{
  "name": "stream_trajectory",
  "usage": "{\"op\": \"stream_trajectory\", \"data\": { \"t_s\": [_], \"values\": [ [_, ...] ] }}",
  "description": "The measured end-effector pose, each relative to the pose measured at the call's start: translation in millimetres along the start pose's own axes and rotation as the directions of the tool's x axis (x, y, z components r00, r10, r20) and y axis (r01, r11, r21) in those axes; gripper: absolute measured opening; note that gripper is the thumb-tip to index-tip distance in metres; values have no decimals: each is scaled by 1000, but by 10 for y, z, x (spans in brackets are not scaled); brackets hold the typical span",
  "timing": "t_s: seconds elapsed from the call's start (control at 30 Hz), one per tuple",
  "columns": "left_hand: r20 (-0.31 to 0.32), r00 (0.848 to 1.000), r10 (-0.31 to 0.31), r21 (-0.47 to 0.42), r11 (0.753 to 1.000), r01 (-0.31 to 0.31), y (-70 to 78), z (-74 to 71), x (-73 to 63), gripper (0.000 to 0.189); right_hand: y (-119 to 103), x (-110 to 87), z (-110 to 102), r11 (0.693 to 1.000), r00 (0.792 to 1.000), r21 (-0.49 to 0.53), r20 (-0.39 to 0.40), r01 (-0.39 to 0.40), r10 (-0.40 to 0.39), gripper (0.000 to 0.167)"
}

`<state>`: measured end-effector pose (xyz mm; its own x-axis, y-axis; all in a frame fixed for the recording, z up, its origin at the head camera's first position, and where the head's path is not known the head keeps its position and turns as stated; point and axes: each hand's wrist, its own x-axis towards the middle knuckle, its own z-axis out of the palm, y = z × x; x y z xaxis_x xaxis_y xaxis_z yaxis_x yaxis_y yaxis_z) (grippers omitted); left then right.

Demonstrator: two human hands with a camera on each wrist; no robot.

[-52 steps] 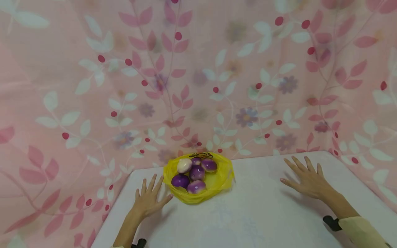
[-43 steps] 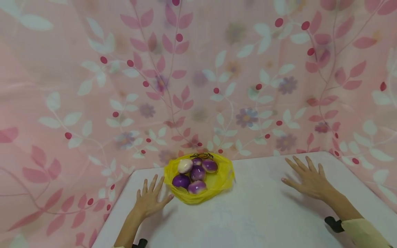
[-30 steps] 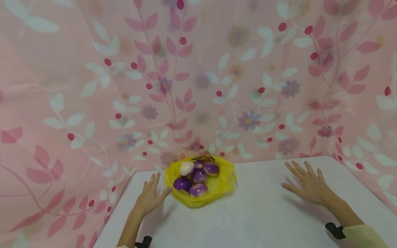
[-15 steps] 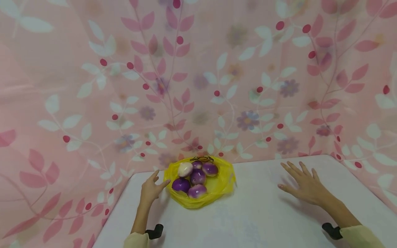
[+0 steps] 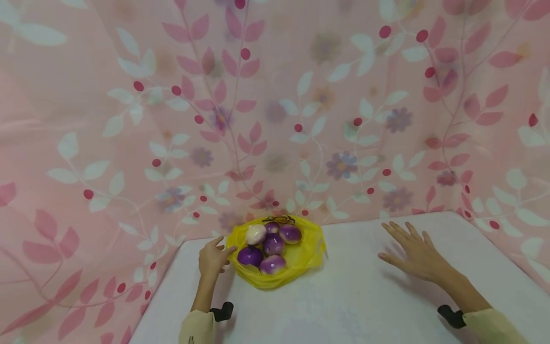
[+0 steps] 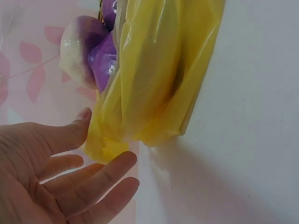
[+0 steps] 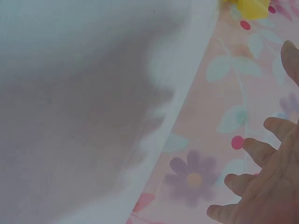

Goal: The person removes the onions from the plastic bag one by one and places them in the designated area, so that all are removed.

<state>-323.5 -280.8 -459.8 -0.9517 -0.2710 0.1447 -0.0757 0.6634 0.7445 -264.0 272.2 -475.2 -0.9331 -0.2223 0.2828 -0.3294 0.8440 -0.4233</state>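
A yellow plastic bag [image 5: 305, 253] lies spread on the table near its back edge. In it sit several glossy round bulbs [image 5: 273, 244], purple and white, resembling onions or turnips; one is mostly white [image 5: 255, 235]. My left hand [image 5: 211, 258] is at the bag's left side, fingers loosely bent and thumb pointing toward it. In the left wrist view, the thumb and fingers are spread by the bag's end [image 6: 110, 147] without gripping it; whether they touch it I cannot tell. Far to the right, my right hand [image 5: 418, 255] hovers with its fingers spread, holding nothing.
The table has a white cloth [image 5: 343, 306]. A pink curtain [image 5: 275, 105] printed with leaves and flowers hangs directly behind it and along both sides. Black wrist mounts [image 5: 222, 311] are on both arms.
My left hand has turned from flat and spread to sideways, fingers bending, and come closer to the bag. The right hand has shifted slightly left, still spread. The bag stays in place.
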Motion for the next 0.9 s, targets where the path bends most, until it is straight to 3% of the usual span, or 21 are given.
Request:
{"op": "stream_trajectory", "data": {
  "t_s": [0.37, 0.6, 0.9],
  "values": [
    [-17, 999, 40, 8, 999, -40, 21, 72, 54, 48, -178, 73, 42, 1000, 1000, 23, -2, 16, -16, 92],
    [-51, 996, 70, -12, 997, -71, 11, 73, 56, 43, -321, 174, 101, 999, 999, 23, -15, 29, -29, 92],
    [-48, 995, 85, -24, 996, -86, -11, 88, 44, 36, -582, 284, 231, 997, 998, 56, -50, 43, -41, 91]
  ]
}}
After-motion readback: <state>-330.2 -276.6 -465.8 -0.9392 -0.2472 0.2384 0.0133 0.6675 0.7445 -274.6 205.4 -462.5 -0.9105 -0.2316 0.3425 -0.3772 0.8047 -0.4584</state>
